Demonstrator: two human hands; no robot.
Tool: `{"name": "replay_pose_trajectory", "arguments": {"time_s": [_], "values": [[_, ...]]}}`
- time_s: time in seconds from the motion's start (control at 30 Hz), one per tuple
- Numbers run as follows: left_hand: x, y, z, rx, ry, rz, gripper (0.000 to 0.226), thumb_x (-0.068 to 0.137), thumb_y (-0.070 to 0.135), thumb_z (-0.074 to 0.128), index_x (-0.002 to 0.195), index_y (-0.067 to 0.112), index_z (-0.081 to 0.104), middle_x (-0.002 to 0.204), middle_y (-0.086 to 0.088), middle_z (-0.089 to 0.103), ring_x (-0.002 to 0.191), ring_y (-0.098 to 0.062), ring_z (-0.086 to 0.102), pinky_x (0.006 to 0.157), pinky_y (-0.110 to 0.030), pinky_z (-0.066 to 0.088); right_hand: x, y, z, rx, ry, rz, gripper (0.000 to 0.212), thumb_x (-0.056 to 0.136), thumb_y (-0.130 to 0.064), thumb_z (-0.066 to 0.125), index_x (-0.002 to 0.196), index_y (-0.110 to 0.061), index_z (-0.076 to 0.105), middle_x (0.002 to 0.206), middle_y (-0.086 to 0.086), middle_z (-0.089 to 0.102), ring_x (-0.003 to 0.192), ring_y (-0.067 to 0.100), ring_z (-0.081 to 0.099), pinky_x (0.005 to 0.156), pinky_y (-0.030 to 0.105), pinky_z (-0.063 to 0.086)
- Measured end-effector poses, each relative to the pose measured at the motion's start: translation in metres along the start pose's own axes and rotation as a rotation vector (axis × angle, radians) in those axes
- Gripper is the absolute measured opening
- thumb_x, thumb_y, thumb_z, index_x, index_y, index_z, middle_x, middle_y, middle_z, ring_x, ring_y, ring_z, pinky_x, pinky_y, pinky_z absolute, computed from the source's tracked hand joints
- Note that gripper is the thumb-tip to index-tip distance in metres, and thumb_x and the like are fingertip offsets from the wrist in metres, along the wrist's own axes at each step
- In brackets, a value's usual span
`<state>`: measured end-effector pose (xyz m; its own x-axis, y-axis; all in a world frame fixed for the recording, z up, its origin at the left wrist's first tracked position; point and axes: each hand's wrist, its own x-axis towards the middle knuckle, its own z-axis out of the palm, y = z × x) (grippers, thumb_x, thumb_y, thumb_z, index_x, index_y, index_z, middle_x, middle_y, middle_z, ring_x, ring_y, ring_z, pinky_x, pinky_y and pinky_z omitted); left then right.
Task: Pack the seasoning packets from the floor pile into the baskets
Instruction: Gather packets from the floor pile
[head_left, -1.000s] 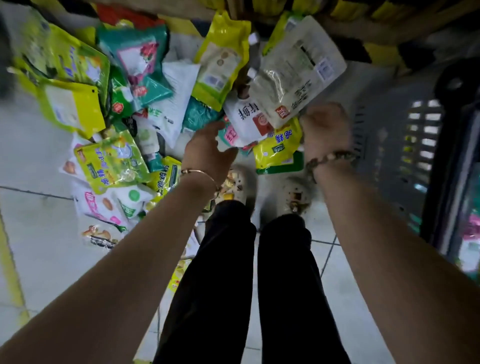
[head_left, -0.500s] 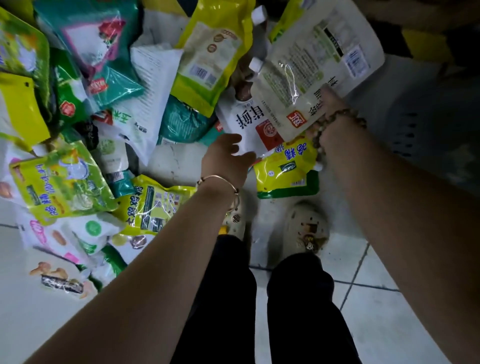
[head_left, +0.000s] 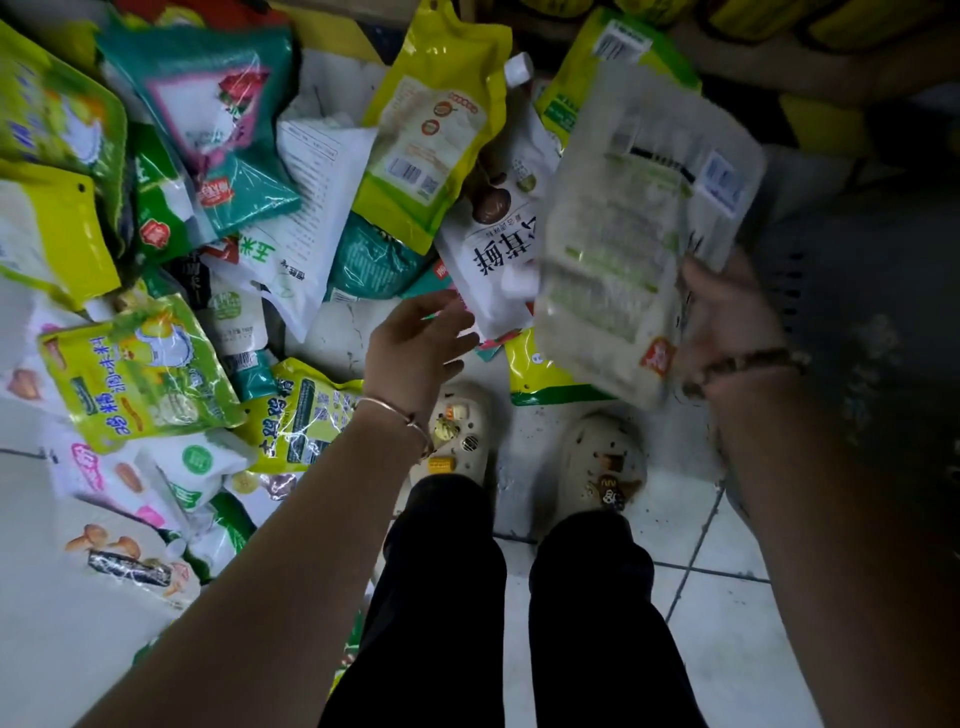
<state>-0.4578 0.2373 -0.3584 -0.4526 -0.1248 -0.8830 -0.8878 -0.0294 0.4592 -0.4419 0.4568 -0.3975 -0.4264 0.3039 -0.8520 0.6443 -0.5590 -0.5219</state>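
Over the floor's right side, just beside a dark grey basket: holds a large white pouch clear of the tiles, fingers of the right hand curled against its lower right edge. Too blurred to tell the exact grip. Shows the pouch's printed back, tilted, barcode toward the upper right and a red mark at the bottom corner. Covers part of a yellow packet lying flat on the tiles below. Wears a beaded bracelet at that wrist.

Toward the floor's middle, spreads the fingers of the left hand loose and apart, holding nothing. Hovers with the tips near the lower edge of a white mushroom-printed pouch; cannot tell whether touching. Carries a thin bangle on the wrist.

Beyond and to the left, faces the pile of seasoning packets, overlapping in green, yellow, teal and white across the floor's left and far sides. Includes a yellow-green spouted pouch leaning toward the far edge.

Stands in pale clogs at the pile's near edge, dark trousers below.
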Motion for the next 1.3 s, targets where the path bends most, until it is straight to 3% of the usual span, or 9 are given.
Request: {"name": "replay_pose_trajectory", "arguments": {"time_s": [0.13, 0.23, 0.37, 0.6, 0.73, 0.83, 1.03, 1.13, 1.3], "values": [[0.001, -0.001, -0.009, -0.068, -0.231, -0.126, 0.034, 0.076, 0.045, 0.062, 0.094, 0.016, 0.064, 0.085, 0.000, 0.073, 0.074, -0.016, 0.068, 0.071, -0.031, 0.054, -0.033, 0.016, 0.002, -0.108, -0.293, 0.037, 0.044, 0.077, 0.002, 0.050, 0.120, -0.007, 0.053, 0.105, 0.009, 0.067, 0.097, 0.027, 0.065, 0.084, 0.043, 0.053], [0.003, -0.005, -0.012, -0.140, -0.291, -0.127, 0.039, 0.060, 0.028, 0.078, 0.090, 0.007, 0.067, 0.081, -0.006, 0.073, 0.072, -0.020, 0.069, 0.063, -0.032, 0.056, -0.038, 0.029, 0.018, -0.104, -0.383, 0.102, 0.053, 0.072, 0.002, 0.051, 0.125, -0.003, 0.048, 0.108, 0.017, 0.062, 0.096, 0.030, 0.061, 0.089, 0.046, 0.049], [0.005, -0.012, -0.015, -0.089, -0.179, -0.118, 0.015, 0.074, 0.004, 0.068, 0.089, 0.004, 0.066, 0.075, -0.005, 0.073, 0.066, -0.019, 0.070, 0.056, -0.029, 0.056, -0.032, 0.043, 0.031, -0.197, -0.362, 0.129, 0.040, 0.083, 0.007, 0.053, 0.120, -0.007, 0.056, 0.116, 0.018, 0.062, 0.107, 0.033, 0.060, 0.091, 0.048, 0.049], [0.015, -0.016, -0.023, -0.071, 0.039, 0.029, 0.010, 0.075, 0.005, 0.072, 0.083, 0.011, 0.068, 0.074, 0.000, 0.073, 0.067, -0.017, 0.070, 0.058, -0.029, 0.057, 0.036, 0.016, 0.048, -0.325, -0.016, 0.041, 0.009, 0.089, -0.010, 0.058, 0.093, -0.016, 0.053, 0.088, 0.003, 0.056, 0.077, 0.014, 0.054, 0.070, 0.028, 0.044], [0.018, -0.017, -0.025, -0.112, 0.071, -0.006, 0.010, 0.075, 0.008, 0.073, 0.083, 0.011, 0.068, 0.074, -0.001, 0.074, 0.068, -0.017, 0.071, 0.056, -0.030, 0.057, 0.085, -0.009, 0.056, -0.543, 0.208, -0.001, 0.051, 0.092, -0.030, 0.056, 0.134, -0.005, 0.043, 0.130, 0.012, 0.053, 0.108, 0.022, 0.055, 0.066, 0.018, 0.045], [0.022, -0.016, -0.024, -0.130, 0.049, 0.010, 0.009, 0.076, 0.004, 0.070, 0.081, 0.011, 0.067, 0.069, 0.002, 0.073, 0.064, -0.012, 0.070, 0.052, -0.023, 0.054, 0.106, -0.012, 0.065, -0.513, 0.163, 0.090, 0.064, 0.091, -0.044, 0.053, 0.140, -0.007, 0.035, 0.140, 0.008, 0.044, 0.126, 0.024, 0.046, 0.093, 0.027, 0.045], [0.029, -0.016, -0.023, -0.146, 0.028, 0.002, 0.013, 0.073, 0.005, 0.071, 0.084, 0.009, 0.067, 0.073, -0.002, 0.073, 0.068, -0.016, 0.071, 0.056, -0.028, 0.057, 0.125, -0.021, 0.096, -0.387, 0.144, 0.202, 0.060, 0.101, -0.041, 0.029, 0.147, -0.004, 0.017, 0.154, 0.014, 0.020, 0.138, 0.028, 0.026, 0.105, 0.034, 0.030], [0.031, -0.015, -0.024, -0.147, 0.020, -0.021, 0.012, 0.074, 0.007, 0.071, 0.085, 0.010, 0.067, 0.073, -0.003, 0.073, 0.066, -0.018, 0.071, 0.052, -0.031, 0.056, 0.125, -0.021, 0.099, -0.348, 0.167, 0.121, 0.060, 0.098, -0.034, 0.044, 0.145, -0.004, 0.024, 0.150, 0.011, 0.029, 0.135, 0.025, 0.033, 0.107, 0.035, 0.033], [0.025, -0.009, -0.025, -0.119, 0.030, 0.033, 0.010, 0.075, 0.003, 0.069, 0.081, 0.010, 0.066, 0.068, 0.002, 0.073, 0.062, -0.012, 0.070, 0.049, -0.022, 0.053, 0.098, -0.020, 0.088, -0.411, 0.329, -0.197, 0.042, 0.087, -0.012, 0.064, 0.127, -0.005, 0.052, 0.129, 0.009, 0.056, 0.116, 0.021, 0.053, 0.073, 0.017, 0.038]]}}
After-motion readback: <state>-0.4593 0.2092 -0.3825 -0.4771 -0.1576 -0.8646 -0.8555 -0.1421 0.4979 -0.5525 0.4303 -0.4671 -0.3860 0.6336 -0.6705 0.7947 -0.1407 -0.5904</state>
